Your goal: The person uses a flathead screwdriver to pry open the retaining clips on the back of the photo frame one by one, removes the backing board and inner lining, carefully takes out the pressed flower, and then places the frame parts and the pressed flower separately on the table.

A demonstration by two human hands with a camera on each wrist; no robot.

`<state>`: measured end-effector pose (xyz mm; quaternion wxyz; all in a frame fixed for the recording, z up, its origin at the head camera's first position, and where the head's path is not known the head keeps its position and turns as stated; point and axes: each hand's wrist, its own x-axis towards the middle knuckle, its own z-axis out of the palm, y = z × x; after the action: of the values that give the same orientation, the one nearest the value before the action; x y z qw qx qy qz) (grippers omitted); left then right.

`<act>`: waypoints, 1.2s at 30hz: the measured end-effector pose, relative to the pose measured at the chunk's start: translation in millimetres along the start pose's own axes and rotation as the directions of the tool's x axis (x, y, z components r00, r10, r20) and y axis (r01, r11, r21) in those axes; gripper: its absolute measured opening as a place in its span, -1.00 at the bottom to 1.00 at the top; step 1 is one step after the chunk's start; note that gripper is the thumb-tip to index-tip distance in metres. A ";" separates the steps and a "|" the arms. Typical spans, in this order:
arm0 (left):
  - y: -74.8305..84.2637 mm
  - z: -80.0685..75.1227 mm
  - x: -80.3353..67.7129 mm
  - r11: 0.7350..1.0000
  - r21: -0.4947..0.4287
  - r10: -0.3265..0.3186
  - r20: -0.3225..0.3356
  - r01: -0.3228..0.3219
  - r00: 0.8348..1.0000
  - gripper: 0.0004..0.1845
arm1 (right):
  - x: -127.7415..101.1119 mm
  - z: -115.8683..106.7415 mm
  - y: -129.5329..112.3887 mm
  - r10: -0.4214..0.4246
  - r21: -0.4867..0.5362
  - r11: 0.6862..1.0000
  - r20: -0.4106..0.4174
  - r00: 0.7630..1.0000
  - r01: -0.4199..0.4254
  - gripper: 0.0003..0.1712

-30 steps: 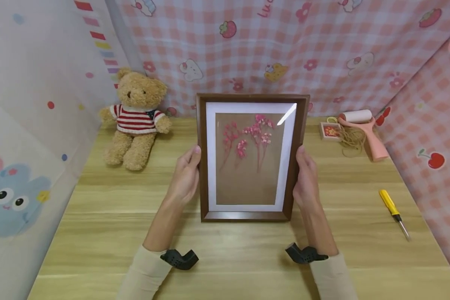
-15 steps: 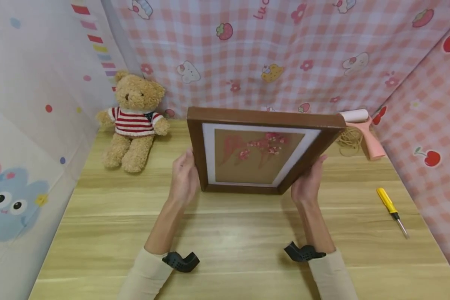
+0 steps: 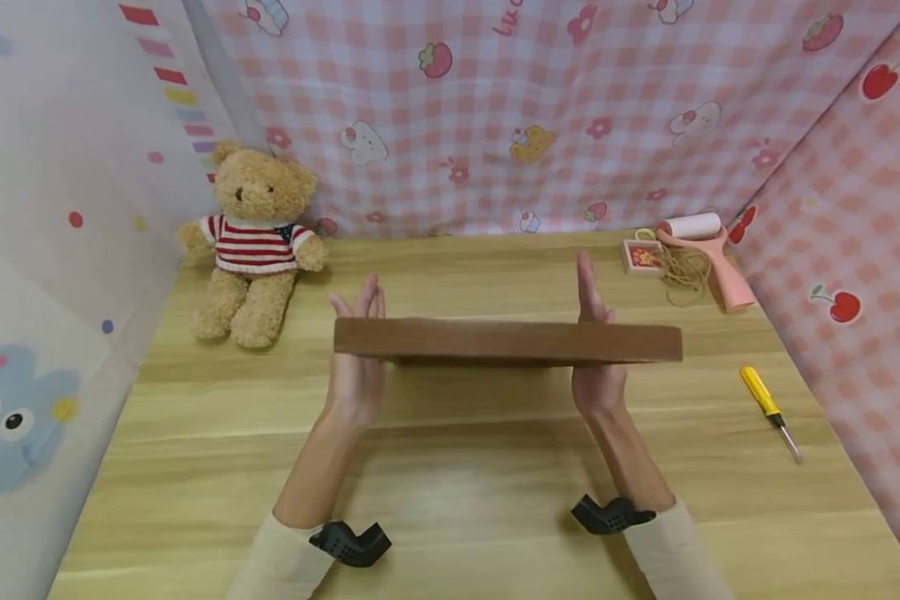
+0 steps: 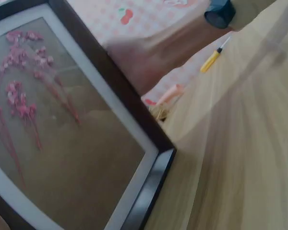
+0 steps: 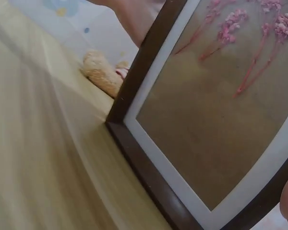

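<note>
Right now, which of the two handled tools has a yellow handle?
The screwdriver, lying by itself at the right; the roller, farther back, has a pink handle instead.

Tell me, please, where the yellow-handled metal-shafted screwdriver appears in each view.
Head: screwdriver at right, below mid-height.
Left wrist: its yellow handle at upper right.
Right wrist: not in it.
Shared landmark: brown rectangular picture frame, edge-on in head, front showing in both wrist views.

A hand could pass between the right hand (image 3: 598,388) and the screwdriver (image 3: 767,403) — the picture frame (image 3: 507,340) blocks the middle.
</note>
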<state>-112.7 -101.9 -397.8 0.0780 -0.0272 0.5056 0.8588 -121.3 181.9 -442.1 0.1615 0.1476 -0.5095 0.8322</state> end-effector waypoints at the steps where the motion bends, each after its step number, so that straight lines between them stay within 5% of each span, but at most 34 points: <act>1: 1.8 0.1 -1.5 0.999 0.029 -0.022 -0.010 0.022 1.000 -0.06 | 0.1 0.2 -0.1 0.013 -0.006 1.000 -0.003 1.000 -0.013 -0.17; 7: -0.9 -14.4 -3.8 0.984 0.171 -0.047 0.003 0.046 0.999 0.21 | -2.2 -3.3 -1.4 0.118 -0.118 0.987 0.081 0.990 -0.108 -0.09; 14: -60.3 -78.9 31.0 0.964 0.262 0.032 0.082 -0.053 0.996 0.16 | -7.8 -12.0 1.9 0.225 -0.246 0.951 0.129 0.966 -0.189 -0.09; 22: -33.5 -34.1 6.0 0.934 0.357 -0.009 0.042 -0.006 0.999 0.03 | -7.8 -22.8 13.5 0.208 -0.264 0.952 0.184 0.961 -0.156 -0.10; 26: -42.0 -39.1 7.6 0.919 0.395 -0.015 0.057 -0.009 0.998 -0.04 | -9.6 -28.7 24.3 0.175 -0.286 0.952 0.220 0.960 -0.108 -0.14; 33: -61.1 -51.5 14.3 0.908 0.396 0.096 0.126 -0.139 0.987 0.22 | -7.5 -33.1 39.3 0.101 -0.288 0.957 0.282 0.954 -0.016 -0.14; 36: -82.3 -66.4 23.2 0.908 0.377 0.138 0.145 -0.183 0.980 0.12 | -5.6 -35.6 45.9 0.070 -0.289 0.957 0.302 0.951 0.021 -0.17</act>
<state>-124.4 -118.2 -504.1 0.0400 0.0802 0.6608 0.7452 -138.4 193.5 -496.7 0.0893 0.2444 -0.6463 0.7173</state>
